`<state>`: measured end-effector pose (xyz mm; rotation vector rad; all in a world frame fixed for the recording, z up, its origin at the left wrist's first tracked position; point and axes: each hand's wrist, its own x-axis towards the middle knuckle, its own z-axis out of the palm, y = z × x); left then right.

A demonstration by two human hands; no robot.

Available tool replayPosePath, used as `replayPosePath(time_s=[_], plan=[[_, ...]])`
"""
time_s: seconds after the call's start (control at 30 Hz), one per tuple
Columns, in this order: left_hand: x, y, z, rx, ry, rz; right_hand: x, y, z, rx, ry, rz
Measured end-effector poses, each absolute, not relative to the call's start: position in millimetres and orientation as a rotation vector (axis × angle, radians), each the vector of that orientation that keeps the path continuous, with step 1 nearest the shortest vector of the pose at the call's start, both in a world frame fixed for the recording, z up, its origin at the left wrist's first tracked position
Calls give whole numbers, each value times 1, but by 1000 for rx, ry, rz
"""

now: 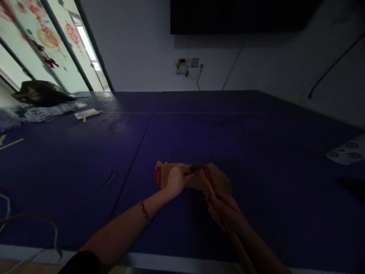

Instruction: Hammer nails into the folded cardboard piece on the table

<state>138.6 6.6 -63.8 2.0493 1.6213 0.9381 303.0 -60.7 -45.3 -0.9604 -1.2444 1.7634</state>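
My right hand (pixel 224 209) is wrapped round the wooden handle of a hammer (pixel 208 184). The dark hammer head (pixel 196 166) is low over a piece of brown cardboard (pixel 221 179) with red printed patches. Pressed onto the cardboard, left of the hammer head, is my left hand (pixel 178 179), its thumb and fingertips pinched together close to the head. What sits in that pinch is too dark and small to make out. Several thin nails (pixel 110 179) lie on the purple surface to the left.
The purple tabletop (pixel 256 137) reaches to the wall. A white perforated object (pixel 348 151) lies at right. A dark bag (pixel 41 93), papers (pixel 48 112) and a white block (pixel 87 113) are at far left. A pale cable (pixel 31 216) loops at the near left.
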Motion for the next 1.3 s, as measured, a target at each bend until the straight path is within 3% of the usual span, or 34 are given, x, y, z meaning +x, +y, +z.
replayPosePath(time_s=[1.03,1.3], plan=[[138,7,-66,2048,1599,968,303,-59,-46,-961,-1178,1816],[137,7,-59,2061,1549,881,315,-53,-37,-654,-952,1941]])
